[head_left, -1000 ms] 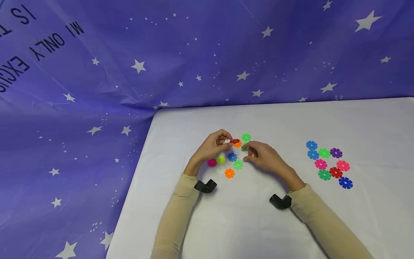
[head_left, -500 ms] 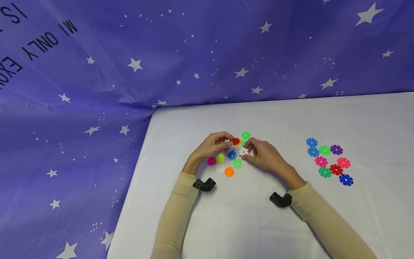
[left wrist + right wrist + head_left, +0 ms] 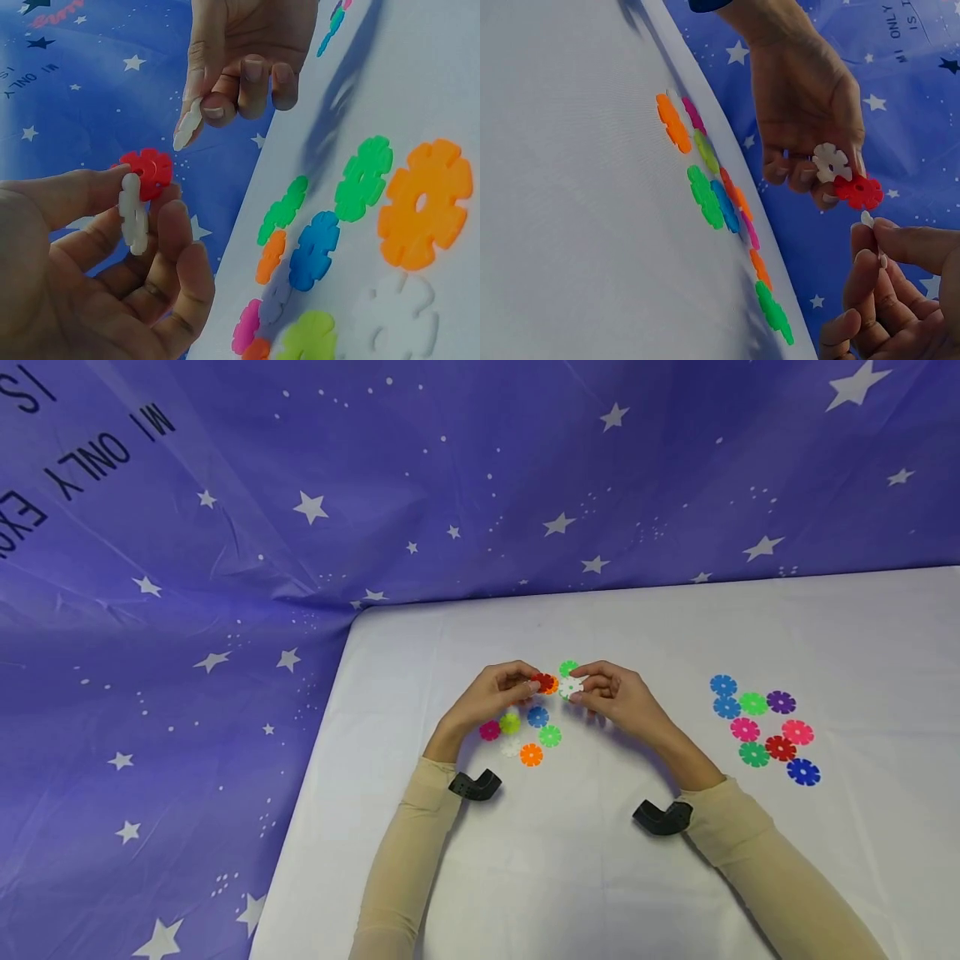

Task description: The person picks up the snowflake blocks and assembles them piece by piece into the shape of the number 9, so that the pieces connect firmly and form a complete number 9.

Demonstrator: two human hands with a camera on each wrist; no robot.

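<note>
White disc (image 3: 571, 687), held just right of, and apart from, the red disc (image 3: 543, 682); the grip of the right hand (image 3: 627, 697) pinches the former, that of the left hand (image 3: 486, 697) the latter. A skewed push might spring either onto the bench (image 3: 555, 877).

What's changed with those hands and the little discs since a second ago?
The right hand, low beside a white disc before, now pinches a white disc and has moved it forward, off the table. The left hand stayed about where it was, still holding the red disc. The cluster of discs on the right hasn't changed.
</note>
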